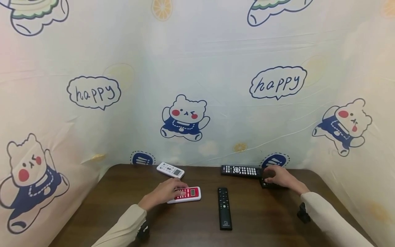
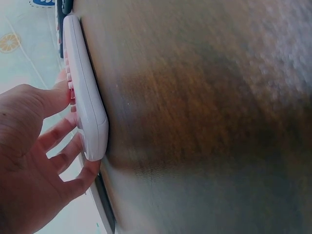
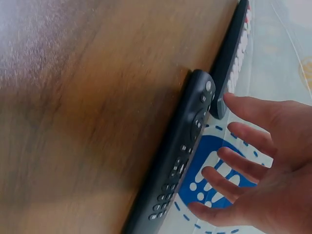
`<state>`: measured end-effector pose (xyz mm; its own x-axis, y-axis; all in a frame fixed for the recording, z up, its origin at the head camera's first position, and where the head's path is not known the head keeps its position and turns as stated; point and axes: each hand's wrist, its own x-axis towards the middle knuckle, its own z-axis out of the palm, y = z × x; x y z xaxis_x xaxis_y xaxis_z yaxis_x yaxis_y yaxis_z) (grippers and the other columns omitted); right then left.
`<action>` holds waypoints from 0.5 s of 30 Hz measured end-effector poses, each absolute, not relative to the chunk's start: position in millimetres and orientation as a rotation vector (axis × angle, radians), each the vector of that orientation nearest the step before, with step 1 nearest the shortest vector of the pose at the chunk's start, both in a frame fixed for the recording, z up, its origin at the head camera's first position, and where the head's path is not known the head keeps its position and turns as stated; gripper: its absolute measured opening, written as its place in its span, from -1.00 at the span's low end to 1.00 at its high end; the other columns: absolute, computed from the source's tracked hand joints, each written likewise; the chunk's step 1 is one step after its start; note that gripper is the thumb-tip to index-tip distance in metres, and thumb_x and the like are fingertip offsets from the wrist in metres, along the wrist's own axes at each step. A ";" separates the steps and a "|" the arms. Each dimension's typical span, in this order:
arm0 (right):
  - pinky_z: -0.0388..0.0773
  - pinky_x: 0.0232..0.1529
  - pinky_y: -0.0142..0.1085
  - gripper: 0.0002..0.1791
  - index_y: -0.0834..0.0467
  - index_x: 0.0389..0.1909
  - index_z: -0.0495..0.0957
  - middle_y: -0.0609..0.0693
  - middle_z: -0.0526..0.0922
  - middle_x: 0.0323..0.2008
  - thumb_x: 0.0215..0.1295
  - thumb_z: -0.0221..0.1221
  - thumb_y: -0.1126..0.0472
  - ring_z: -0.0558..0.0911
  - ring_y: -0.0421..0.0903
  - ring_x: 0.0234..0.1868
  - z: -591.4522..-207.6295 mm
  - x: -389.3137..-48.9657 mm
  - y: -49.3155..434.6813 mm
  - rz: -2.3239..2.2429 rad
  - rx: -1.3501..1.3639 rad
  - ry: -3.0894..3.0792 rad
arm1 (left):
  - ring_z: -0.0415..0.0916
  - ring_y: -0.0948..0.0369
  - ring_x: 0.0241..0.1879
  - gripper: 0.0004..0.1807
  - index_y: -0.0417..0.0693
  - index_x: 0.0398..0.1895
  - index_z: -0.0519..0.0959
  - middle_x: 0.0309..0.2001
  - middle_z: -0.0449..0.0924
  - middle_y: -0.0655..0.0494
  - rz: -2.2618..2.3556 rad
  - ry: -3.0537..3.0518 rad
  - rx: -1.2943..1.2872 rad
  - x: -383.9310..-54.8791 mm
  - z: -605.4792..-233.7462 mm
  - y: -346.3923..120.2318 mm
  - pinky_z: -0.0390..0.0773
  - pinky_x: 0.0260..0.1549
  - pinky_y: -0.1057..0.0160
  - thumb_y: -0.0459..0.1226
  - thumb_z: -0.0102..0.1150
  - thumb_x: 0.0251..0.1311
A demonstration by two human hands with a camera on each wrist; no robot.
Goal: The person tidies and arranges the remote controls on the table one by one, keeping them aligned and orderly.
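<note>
Five remotes lie on the brown desk (image 1: 123,202), which is walled in by a cloth printed with bears. The left hand (image 1: 165,195) lies over the near end of the red and white remote (image 1: 189,194), its fingers (image 2: 63,130) nearly straight and touching the button face; nothing is curled round the body, so this looks like a reach or a light press and not a grip. The remote rests flat, left of centre.

The right hand (image 1: 282,178) is at the far right of the desk, over a dark remote (image 1: 267,184) that lies just beside the end of the long black remote with white buttons (image 1: 240,170). In the right wrist view its fingers (image 3: 243,165) are spread and relaxed, near the dark remote's (image 3: 183,161) buttons, and whether they touch it cannot be told (the gap looks small).

A white remote (image 1: 170,169) lies at the back left, well apart from the hands, and a slim black remote (image 1: 224,208) lies between the arms, pointing away from the person.

Judging from this, both hands are at the approach step, each settling on its own remote. A pick-up would call for the thumb and fingers to close on the long sides of each body, since neither hand has a hold yet.
</note>
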<state>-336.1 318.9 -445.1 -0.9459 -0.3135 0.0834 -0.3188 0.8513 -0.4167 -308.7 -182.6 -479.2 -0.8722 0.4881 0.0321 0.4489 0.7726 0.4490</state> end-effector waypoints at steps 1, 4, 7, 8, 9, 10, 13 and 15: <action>0.56 0.13 0.26 -0.57 0.42 0.06 0.63 0.35 0.69 0.02 0.23 0.45 0.30 0.64 0.34 0.10 -445.1 -336.5 320.5 0.691 0.514 -3.007 | 0.53 0.06 0.07 -0.65 0.05 0.17 0.72 0.05 0.64 0.02 0.695 2.875 0.764 -308.7 -479.6 -182.9 0.57 0.14 -0.15 -0.16 0.39 0.34; 0.54 0.13 0.28 -0.60 0.41 0.06 0.62 0.36 0.69 0.03 0.25 0.42 0.31 0.63 0.36 0.11 -444.3 -337.7 325.2 0.712 0.504 -2.991 | 0.53 0.06 0.08 -0.64 0.06 0.17 0.72 0.06 0.63 0.02 0.704 2.871 0.756 -308.8 -480.3 -183.1 0.57 0.13 -0.14 -0.16 0.39 0.34; 0.52 0.15 0.31 -0.61 0.41 0.06 0.62 0.38 0.68 0.04 0.26 0.41 0.33 0.60 0.40 0.15 -444.6 -339.2 330.4 0.716 0.510 -2.973 | 0.52 0.07 0.08 -0.64 0.07 0.18 0.72 0.07 0.63 0.02 0.702 2.875 0.747 -309.2 -481.1 -183.3 0.57 0.13 -0.14 -0.16 0.38 0.35; 0.51 0.16 0.31 -0.59 0.40 0.07 0.62 0.37 0.68 0.06 0.26 0.42 0.31 0.60 0.40 0.16 -444.9 -340.0 332.4 0.719 0.507 -2.977 | 0.52 0.08 0.08 -0.65 0.08 0.18 0.72 0.07 0.62 0.03 0.704 2.875 0.742 -309.3 -481.6 -183.2 0.57 0.14 -0.13 -0.16 0.38 0.35; 0.51 0.16 0.32 -0.58 0.41 0.08 0.62 0.38 0.68 0.06 0.25 0.43 0.31 0.60 0.41 0.16 -444.8 -340.3 334.1 0.715 0.520 -2.987 | 0.51 0.08 0.08 -0.65 0.09 0.18 0.72 0.07 0.62 0.03 0.704 2.875 0.741 -309.4 -482.1 -183.4 0.57 0.14 -0.13 -0.16 0.37 0.36; 0.50 0.16 0.32 -0.56 0.41 0.09 0.61 0.39 0.67 0.07 0.24 0.43 0.30 0.59 0.42 0.16 -444.9 -340.4 335.7 0.717 0.530 -2.998 | 0.51 0.08 0.07 -0.65 0.09 0.18 0.72 0.07 0.62 0.04 0.705 2.876 0.741 -309.6 -482.5 -183.6 0.57 0.13 -0.13 -0.15 0.37 0.35; 0.50 0.17 0.31 -0.51 0.44 0.13 0.58 0.43 0.65 0.10 0.24 0.44 0.30 0.58 0.44 0.18 -443.5 -339.5 338.8 0.715 0.552 -3.060 | 0.51 0.10 0.07 -0.65 0.09 0.18 0.72 0.06 0.63 0.06 0.705 2.872 0.749 -310.2 -484.2 -184.1 0.56 0.13 -0.13 -0.14 0.37 0.36; 0.51 0.18 0.30 -0.51 0.45 0.13 0.57 0.44 0.64 0.11 0.24 0.44 0.32 0.58 0.45 0.19 -442.6 -338.9 339.8 0.702 0.571 -3.113 | 0.52 0.10 0.07 -0.64 0.09 0.19 0.72 0.06 0.63 0.07 0.697 2.872 0.757 -310.9 -484.5 -184.8 0.56 0.13 -0.13 -0.12 0.37 0.36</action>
